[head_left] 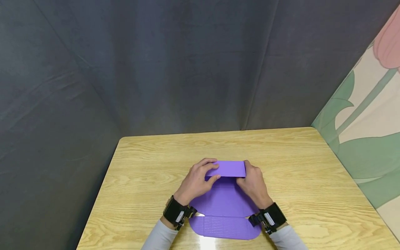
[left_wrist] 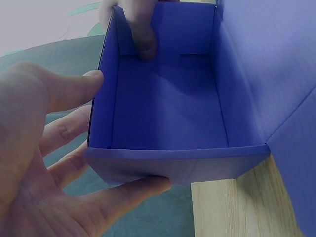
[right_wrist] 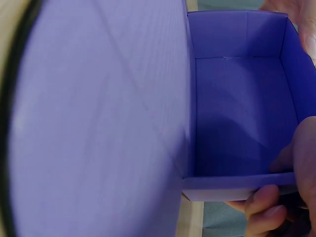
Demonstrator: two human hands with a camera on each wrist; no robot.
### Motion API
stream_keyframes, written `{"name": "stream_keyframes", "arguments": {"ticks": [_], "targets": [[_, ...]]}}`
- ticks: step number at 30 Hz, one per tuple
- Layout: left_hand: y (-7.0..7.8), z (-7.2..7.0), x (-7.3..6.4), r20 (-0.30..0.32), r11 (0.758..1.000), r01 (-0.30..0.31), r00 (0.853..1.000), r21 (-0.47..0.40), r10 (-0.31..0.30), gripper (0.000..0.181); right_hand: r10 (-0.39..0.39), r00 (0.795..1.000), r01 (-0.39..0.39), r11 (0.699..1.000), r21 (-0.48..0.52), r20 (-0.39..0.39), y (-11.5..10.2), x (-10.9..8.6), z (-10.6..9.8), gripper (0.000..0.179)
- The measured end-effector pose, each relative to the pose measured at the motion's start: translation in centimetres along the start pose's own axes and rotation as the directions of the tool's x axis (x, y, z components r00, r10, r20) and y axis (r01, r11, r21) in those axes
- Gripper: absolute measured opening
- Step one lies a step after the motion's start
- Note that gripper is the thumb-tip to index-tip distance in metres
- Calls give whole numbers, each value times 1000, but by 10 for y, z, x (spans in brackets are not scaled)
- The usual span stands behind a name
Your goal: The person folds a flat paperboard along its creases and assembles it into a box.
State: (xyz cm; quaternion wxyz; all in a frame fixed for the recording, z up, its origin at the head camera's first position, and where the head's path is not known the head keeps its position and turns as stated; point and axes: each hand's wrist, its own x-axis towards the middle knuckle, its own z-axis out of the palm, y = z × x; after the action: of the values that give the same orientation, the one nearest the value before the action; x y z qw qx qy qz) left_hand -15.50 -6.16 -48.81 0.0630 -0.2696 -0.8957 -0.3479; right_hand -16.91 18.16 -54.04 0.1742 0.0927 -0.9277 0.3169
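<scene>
A purple cardboard box (head_left: 231, 169) is held up on its side in the head view, with its open inside facing the person. Its long lid panel (head_left: 225, 227) spreads toward the near side, with rounded flaps at the end. My left hand (head_left: 195, 182) holds the left end, its thumb at the wall's edge and fingers spread along the outside. At the opposite end my right hand (head_left: 254, 184) grips the short wall, thumb inside and fingers outside. Both wrist views look into the box's bare interior (left_wrist: 168, 108), with its walls folded up (right_wrist: 237, 37).
The pale wooden table (head_left: 143, 166) extends around the box on all sides. A dark grey curtain (head_left: 187, 69) hangs behind and to the left. On the right is a floral-patterned cloth (head_left: 365, 146). Each wrist wears a black camera band (head_left: 175, 211).
</scene>
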Motion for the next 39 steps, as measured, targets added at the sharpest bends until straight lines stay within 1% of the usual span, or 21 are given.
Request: {"name": "stream_keyframes", "arguments": {"ticks": [11,21,30,35,39], "targets": [[1,-1,0,5,1000,-1,1000,5,1,34,-20,1000,20,1000,3,-4,0,0,1,39],[0,-1,1,11,1000,10,1000,-7,-9,35,-54,998,54,998,11,-28,1,0,2,40],[-2,-4,2,15,1000,-10,1000,-2,10,33,-52,998,53,998,24,-21,-1,1,2,42],[-5,-7,5,45,1000,-20,999,16,20,34,-45,999,45,999,21,-4,-2,1,2,41],[-8,-12,9,85,999,-8,996,38,5,39,-42,999,41,999,27,15,-4,1,1,40]]}}
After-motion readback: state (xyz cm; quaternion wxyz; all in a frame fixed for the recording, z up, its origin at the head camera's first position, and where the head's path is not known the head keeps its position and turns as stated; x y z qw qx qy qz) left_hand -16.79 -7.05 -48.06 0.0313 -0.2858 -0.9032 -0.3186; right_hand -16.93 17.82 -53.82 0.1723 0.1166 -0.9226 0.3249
